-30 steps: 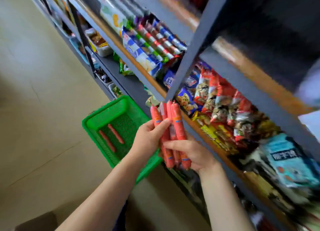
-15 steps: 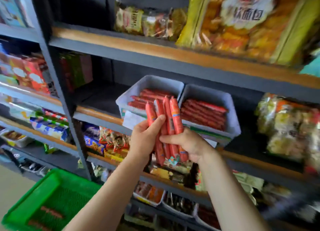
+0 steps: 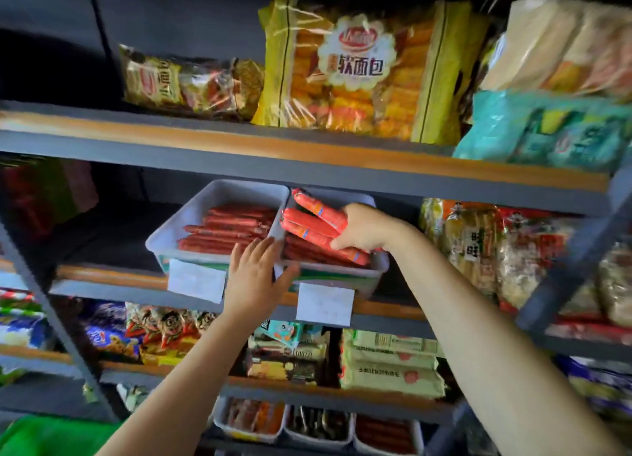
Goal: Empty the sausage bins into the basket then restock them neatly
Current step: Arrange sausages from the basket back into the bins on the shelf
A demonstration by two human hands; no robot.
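Restocking is what the head view is showing: the right hand is reaching over the front wall of the right bin on the middle shelf, its fingers curling round a bundle of sausages and holding them angled above the sausages already lying there, probably so they can go down in line with that layer. The left hand is resting against the front where the left bin and the right one are meeting, fingers straight and spread, gripping nothing; it is likely steadying the bins. Both forearms are stretching up and forward from below. More sausages are lying lengthwise in the left bin. A corner of the green basket is showing at bottom left, its contents out of sight.
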